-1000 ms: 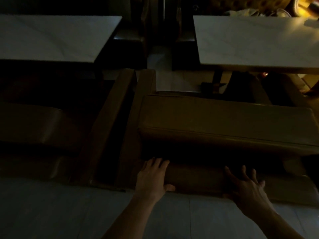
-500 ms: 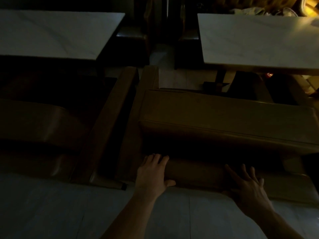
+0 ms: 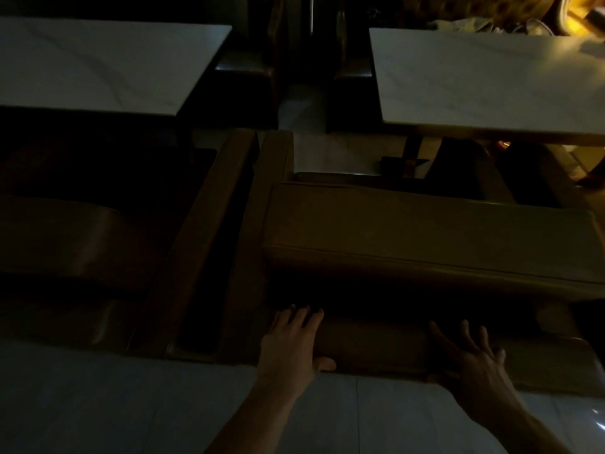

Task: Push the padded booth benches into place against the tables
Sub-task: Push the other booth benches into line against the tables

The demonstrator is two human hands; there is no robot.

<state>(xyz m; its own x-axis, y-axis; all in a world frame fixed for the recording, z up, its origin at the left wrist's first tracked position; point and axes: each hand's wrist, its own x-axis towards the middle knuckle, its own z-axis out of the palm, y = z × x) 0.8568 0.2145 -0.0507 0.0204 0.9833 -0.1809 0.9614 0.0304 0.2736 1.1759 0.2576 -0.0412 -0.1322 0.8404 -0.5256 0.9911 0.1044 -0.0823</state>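
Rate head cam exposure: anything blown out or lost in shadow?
Head view: badly underexposed; left bench nearly lost in shadow, both hands dim but readable on the right bench. Tabletops brightest; a warm yellow hotspot top right; tile glare bottom right.

1. The room is very dim, with warm yellow light [image 3: 586,8] glowing only at the far right corner.
2. A pale, glossy tiled floor [image 3: 114,404] fills the near ground; a strip of it [image 3: 330,152] shows farther off.
3. A dark tufted upholstered backrest [image 3: 458,8] stands at the far right, blurred.
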